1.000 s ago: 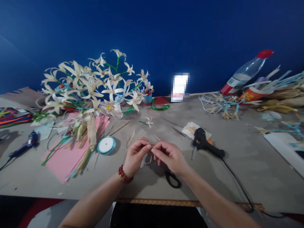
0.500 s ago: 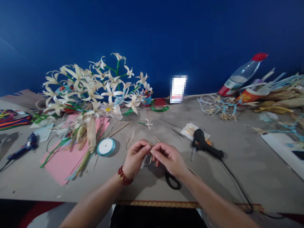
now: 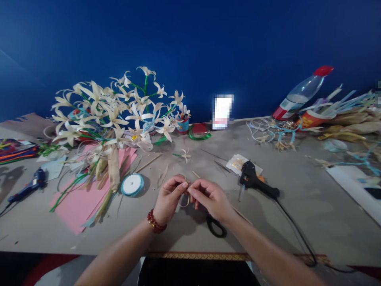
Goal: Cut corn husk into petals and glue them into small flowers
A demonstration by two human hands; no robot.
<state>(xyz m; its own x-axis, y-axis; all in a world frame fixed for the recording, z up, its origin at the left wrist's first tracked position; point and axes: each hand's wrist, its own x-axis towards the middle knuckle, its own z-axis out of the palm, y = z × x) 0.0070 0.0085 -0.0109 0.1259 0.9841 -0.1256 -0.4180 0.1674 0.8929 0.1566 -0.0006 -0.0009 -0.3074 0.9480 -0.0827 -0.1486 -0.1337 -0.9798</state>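
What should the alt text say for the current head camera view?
A person's left hand and right hand are close together, pinching a thin pale strip above a grey table. White flowers and a blue-and-white spool are to the left; a black glue gun lies to the right.

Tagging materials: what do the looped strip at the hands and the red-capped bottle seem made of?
Strip: maybe dried leaf or paper, matte; pale, thin, curled, too small to settle.
Bottle: likely clear plastic, glossy; see-through wall, highlights.
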